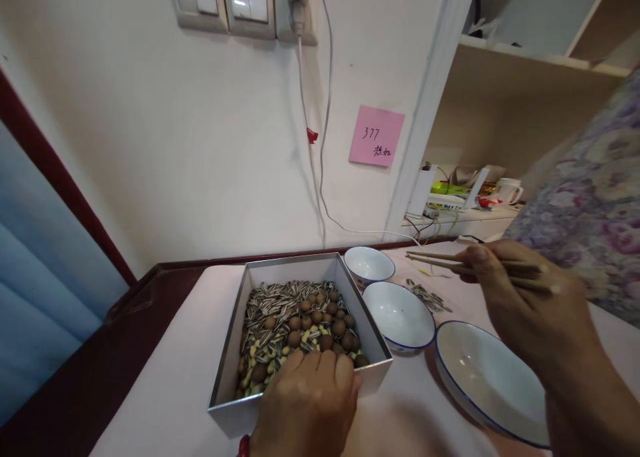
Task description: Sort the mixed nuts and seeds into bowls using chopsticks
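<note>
Single head view: from above near side of box [295, 271], close in, facing forward and down across box toward wall [200, 150] behind it.

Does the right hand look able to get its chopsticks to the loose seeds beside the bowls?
Probably yes. The loose seeds lie uncovered on the table, beside the middle bowl. The right hand holds the chopsticks nearby, and nothing visible seems to block the way.
</note>
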Demonstrator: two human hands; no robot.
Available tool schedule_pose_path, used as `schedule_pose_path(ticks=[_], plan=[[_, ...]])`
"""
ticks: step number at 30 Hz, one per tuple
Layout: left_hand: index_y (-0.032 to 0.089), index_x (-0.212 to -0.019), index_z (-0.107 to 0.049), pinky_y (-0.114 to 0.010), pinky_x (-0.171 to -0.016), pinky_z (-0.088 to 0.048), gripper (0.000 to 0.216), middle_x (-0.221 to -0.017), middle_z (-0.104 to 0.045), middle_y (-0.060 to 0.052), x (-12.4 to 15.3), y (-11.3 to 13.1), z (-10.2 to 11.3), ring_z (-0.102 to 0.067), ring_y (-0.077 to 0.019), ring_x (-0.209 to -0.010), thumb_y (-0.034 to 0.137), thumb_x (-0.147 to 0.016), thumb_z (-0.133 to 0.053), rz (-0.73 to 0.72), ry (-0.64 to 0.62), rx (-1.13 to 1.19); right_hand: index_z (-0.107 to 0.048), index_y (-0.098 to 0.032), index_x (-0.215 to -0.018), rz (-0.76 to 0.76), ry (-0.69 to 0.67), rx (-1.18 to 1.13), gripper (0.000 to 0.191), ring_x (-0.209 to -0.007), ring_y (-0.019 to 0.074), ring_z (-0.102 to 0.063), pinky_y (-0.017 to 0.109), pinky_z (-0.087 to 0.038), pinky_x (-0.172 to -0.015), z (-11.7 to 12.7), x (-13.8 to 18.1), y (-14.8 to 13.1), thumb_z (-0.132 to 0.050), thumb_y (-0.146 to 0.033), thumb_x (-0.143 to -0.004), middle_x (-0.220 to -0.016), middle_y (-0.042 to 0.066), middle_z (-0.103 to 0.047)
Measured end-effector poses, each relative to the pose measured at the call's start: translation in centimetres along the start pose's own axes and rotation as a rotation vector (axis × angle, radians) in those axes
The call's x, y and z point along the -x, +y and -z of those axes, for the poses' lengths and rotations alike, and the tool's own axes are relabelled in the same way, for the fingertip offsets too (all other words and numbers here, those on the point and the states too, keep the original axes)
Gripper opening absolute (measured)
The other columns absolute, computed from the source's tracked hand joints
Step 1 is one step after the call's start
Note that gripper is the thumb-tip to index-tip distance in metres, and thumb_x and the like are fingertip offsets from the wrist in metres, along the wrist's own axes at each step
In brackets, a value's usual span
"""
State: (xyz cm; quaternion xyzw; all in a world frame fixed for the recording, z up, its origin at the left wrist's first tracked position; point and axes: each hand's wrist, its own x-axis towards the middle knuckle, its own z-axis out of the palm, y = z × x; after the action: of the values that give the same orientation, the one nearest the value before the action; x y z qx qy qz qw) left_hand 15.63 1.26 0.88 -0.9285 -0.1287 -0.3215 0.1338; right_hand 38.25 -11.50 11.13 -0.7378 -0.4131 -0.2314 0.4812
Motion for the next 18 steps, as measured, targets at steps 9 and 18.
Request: schedule_pose_path(ticks=[9,18], plan=[[0.025,-0.074,-0.047,-0.038,-0.055,-0.041,0.017,-0.064,-0.056,0.002,-0.1,0.1,0.1,-0.055,-0.0222,-0.055,0.025,-0.09,-0.054,0.012,-0.008,0.0,-0.069,-0.026,-0.092,0.008,-0.139,-0.406,0.022,-0.084,0.0186,-0.065,0.03,-0.048,-0.07,-2.1,2.6,-2.6,-0.053,-0.039,-0.099,-0.091,0.002,-0.068],[0.026,-0.075,-0.046,-0.038,-0.053,-0.039,0.017,-0.063,-0.055,0.002,0.0,0.2,0.0,-0.054,-0.0225,-0.054,0.026,-0.089,-0.056,0.017,0.006,-0.004,-0.063,-0.021,-0.081,-0.045,-0.524,-0.471,0.036,-0.075,0.017,-0.058,0.029,-0.042,-0.068,-6.0,4.4,-3.7,-0.044,-0.044,-0.102,-0.077,0.001,-0.061]])
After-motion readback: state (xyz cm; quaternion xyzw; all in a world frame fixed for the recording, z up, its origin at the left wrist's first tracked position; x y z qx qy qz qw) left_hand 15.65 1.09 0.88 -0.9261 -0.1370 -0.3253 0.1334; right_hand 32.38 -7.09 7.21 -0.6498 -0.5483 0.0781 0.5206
